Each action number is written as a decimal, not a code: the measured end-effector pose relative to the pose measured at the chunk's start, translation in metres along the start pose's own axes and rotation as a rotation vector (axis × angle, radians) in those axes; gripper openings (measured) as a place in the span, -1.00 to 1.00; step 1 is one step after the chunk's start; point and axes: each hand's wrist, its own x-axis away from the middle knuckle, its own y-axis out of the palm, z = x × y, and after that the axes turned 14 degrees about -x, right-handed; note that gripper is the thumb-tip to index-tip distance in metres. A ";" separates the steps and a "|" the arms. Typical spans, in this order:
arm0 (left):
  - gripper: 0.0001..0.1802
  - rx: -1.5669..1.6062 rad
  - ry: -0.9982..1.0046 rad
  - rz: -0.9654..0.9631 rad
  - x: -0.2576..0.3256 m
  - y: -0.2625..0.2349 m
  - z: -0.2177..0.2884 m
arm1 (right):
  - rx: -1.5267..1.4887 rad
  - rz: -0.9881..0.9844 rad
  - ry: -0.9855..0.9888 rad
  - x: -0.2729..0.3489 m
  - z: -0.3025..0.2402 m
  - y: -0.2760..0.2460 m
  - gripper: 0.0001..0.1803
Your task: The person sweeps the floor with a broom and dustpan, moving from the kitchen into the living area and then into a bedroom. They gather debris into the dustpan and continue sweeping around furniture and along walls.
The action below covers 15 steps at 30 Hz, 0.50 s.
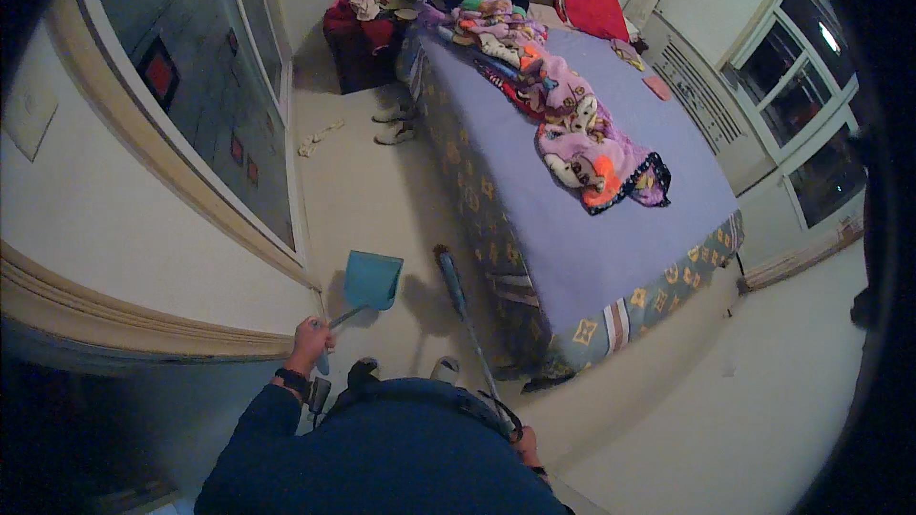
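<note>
Dustpan [372,278] handle in left hand [311,336] fingers; broom [465,310] in right hand [526,442].

The right hand [526,445] is mostly hidden behind the person's own dark blue torso, so its grip on the broom [465,310] handle is tough to make out. Person on the bed [572,219] gets cut off by the top edge.

The left hand [310,336] grips the handle of a blue dustpan [371,279] held over the floor [367,191] — the right hand [526,445] holds a broom [463,305] beside the bed's [592,248] near corner; a pink blanket [572,124] lies across the bed.
</note>
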 end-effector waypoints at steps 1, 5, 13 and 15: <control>-0.92 -0.007 0.011 0.035 0.001 0.008 0.005 | 0.129 -0.070 -0.025 -0.017 -0.012 -0.023 -0.62; -0.93 0.014 0.076 0.133 -0.004 0.027 0.029 | 0.043 0.100 -0.143 -0.072 -0.075 -0.108 -0.52; -0.93 0.035 0.010 0.298 -0.072 0.028 0.068 | -0.307 -0.181 -0.423 -0.157 -0.209 -0.169 -0.59; -0.92 0.220 0.066 0.298 -0.104 0.029 0.070 | -0.442 -0.253 -0.540 -0.180 -0.240 -0.167 -0.61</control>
